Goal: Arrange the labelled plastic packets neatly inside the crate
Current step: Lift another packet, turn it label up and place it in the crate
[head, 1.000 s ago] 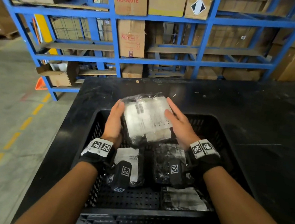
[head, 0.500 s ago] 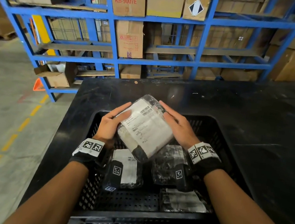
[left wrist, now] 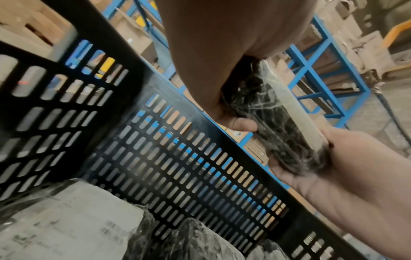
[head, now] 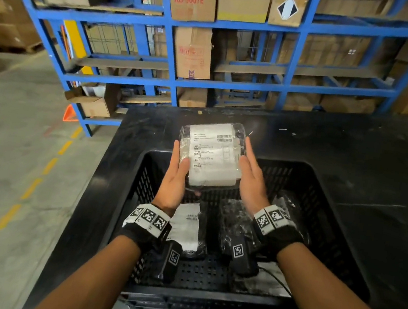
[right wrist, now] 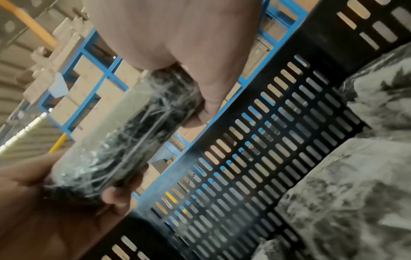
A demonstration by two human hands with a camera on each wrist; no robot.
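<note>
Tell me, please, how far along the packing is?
Partly done: several packets already lie on the crate floor. One packet is in hand, held between left hand and right hand above the far wall. It remains to be placed; the far floor looks unfilled.

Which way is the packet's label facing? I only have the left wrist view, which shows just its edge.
Observer: Up, toward the head camera. The packet is gripped between the left hand and right hand.
Operator: Any bare floor in the crate?
Observer: Yes, at the near middle of the crate, between the lying packets.
Operator: What does the crate stand on?
Observer: A black table.
</note>
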